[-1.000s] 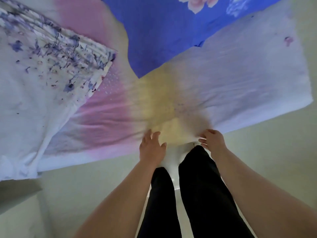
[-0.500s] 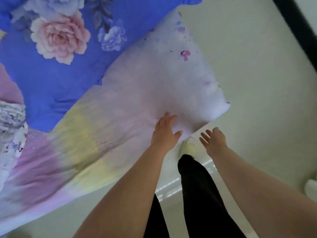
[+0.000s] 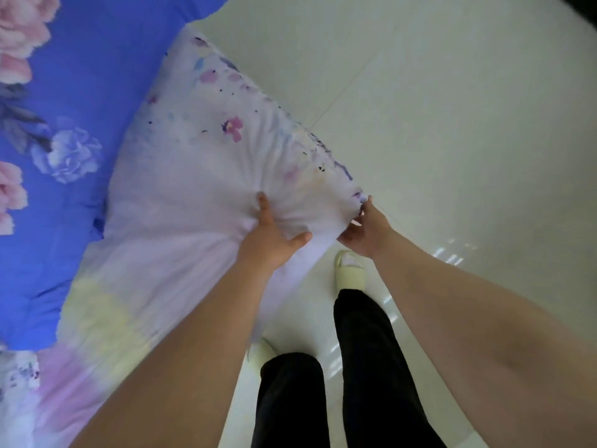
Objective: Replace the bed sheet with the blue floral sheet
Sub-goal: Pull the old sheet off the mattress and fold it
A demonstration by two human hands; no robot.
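Step in hand: judged to be stripping the old pale sheet (image 3: 200,176) off the bed corner, centre of the frame.
Left hand (image 3: 271,237): fingers curled into the pale sheet just in from the corner, a bunch of cloth gathered under the palm, creases fanning out from the grip.
Right hand (image 3: 366,231): at the very corner, centre right, fingers tucked under the sheet's edge and pinching it; fingertips mostly hidden by cloth.
Blue floral sheet (image 3: 80,92): lies spread over the upper left of the frame, on top of the pale sheet, its edge overlapping the far part of it.
Floor (image 3: 452,124): pale glossy tile, right half of the frame; slippers (image 3: 350,273) stand close below the corner.
Doing it well: lift the corner up and clear before pulling, both hands together, so the hem does not snag.
Watch: the blue floral sheet rests on the cloth being pulled; a hard tug would likely drag it along or tip it off. Pull low and slow, or shift it aside first.
Progress: early, by the look of it; old sheet on, new one not laid out.
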